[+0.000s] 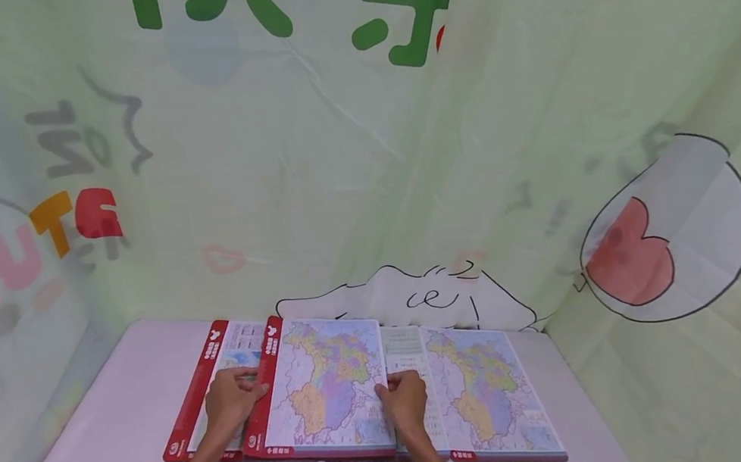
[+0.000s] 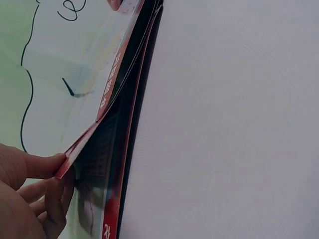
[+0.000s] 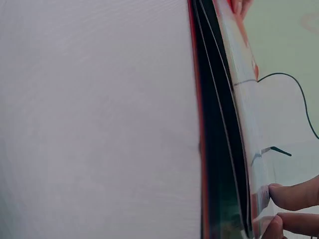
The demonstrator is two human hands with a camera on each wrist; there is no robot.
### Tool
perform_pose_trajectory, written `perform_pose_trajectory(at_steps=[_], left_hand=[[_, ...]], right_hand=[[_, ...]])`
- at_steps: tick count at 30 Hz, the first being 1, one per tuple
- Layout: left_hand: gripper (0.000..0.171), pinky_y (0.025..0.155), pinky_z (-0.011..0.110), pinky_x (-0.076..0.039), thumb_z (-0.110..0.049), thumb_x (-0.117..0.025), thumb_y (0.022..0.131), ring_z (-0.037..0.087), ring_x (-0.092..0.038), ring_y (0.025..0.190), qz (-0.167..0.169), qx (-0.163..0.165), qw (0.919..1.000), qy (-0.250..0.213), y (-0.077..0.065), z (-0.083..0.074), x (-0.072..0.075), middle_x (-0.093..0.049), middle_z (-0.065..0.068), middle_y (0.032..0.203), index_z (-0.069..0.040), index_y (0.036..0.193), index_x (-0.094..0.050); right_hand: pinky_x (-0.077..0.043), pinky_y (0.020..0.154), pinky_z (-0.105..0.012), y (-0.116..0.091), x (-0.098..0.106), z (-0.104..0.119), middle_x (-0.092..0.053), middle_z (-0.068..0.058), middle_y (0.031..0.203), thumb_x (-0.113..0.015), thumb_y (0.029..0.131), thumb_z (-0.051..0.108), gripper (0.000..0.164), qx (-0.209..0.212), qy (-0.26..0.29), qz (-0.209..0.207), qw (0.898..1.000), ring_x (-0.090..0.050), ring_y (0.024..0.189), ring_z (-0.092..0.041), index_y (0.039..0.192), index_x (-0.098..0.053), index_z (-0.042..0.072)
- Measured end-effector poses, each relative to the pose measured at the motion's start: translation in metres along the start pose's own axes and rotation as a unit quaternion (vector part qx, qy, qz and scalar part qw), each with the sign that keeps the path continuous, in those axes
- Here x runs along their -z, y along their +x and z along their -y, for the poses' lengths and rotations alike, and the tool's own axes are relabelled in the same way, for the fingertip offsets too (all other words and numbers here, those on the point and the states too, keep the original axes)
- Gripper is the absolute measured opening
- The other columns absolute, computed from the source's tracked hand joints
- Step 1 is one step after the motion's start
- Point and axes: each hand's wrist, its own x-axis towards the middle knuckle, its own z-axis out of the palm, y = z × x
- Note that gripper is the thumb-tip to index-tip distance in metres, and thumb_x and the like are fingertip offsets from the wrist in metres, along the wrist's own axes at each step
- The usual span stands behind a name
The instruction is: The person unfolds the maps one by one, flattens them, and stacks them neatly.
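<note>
My left hand (image 1: 228, 400) pinches the red left border of a glossy map sheet (image 1: 327, 388), printed with a multicoloured map. In the left wrist view, the thumb (image 2: 47, 166) lies over that border, with fingers curled beneath. The sheet's right edge is pinched by my right hand (image 1: 407, 402), its thumb and fingertips (image 3: 276, 226) at the glossy edge in the right wrist view. The held sheet is lifted, leaving a dark gap over the things below. Another red-bordered sheet (image 1: 188, 412) shows to its left, partly covered. At right lies a similar map (image 1: 485, 393).
Everything lies on a pale pinkish-white tabletop (image 1: 106, 444). A light green fabric curtain (image 1: 338, 189) with printed letters and drawings encloses the table at the back and sides. A pale printed panel (image 1: 91, 308) hangs at the left.
</note>
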Motion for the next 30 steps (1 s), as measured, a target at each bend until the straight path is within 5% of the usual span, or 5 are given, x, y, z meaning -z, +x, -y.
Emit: perform_pose_trajectory(at_steps=[7, 13, 22, 30], left_hand=[[0.049, 0.065, 0.043, -0.068, -0.016, -0.086, 0.091, 0.034, -0.081, 0.079, -0.003, 0.002, 0.9999, -0.010, -0.001, 0.004, -0.003, -0.081, 0.026, 0.105, 0.009, 0.131, -0.072], [0.047, 0.066, 0.041, -0.067, -0.015, -0.086, 0.092, 0.031, -0.081, 0.078, -0.007, -0.007, 0.9999, -0.007, -0.001, 0.005, -0.002, -0.081, 0.024, 0.102, 0.008, 0.130, -0.073], [0.048, 0.062, 0.037, -0.066, -0.015, -0.085, 0.092, 0.024, -0.078, 0.074, -0.006, -0.006, 0.9999, -0.011, -0.002, 0.009, -0.003, -0.081, 0.020, 0.096, 0.008, 0.132, -0.073], [0.047, 0.063, 0.035, -0.065, -0.015, -0.086, 0.092, 0.022, -0.076, 0.073, -0.009, -0.018, 0.9997, -0.009, -0.003, 0.010, -0.002, -0.080, 0.018, 0.094, 0.007, 0.132, -0.074]], right_hand=[[-0.047, 0.059, -0.023, 0.004, -0.003, -0.005, -0.068, -0.010, 0.084, -0.084, 0.089, -0.003, 0.044, 0.025, 0.009, -0.007, 1.000, -0.062, 0.070, -0.016, 0.132, -0.075, -0.006], [-0.050, 0.063, -0.018, 0.010, 0.006, -0.012, -0.064, -0.013, 0.093, -0.082, 0.091, -0.005, 0.065, 0.024, 0.079, 0.038, 0.996, -0.060, 0.074, -0.016, 0.152, -0.062, 0.004], [-0.050, 0.063, -0.016, 0.013, 0.016, -0.013, -0.062, -0.009, 0.094, -0.080, 0.092, -0.007, 0.062, -0.012, 0.170, 0.114, 0.979, -0.058, 0.074, -0.012, 0.151, -0.063, 0.005], [-0.052, 0.067, -0.017, 0.015, 0.022, -0.013, -0.063, -0.006, 0.094, -0.083, 0.090, -0.005, 0.063, -0.056, 0.210, 0.123, 0.968, -0.055, 0.088, -0.014, 0.149, -0.065, 0.009]])
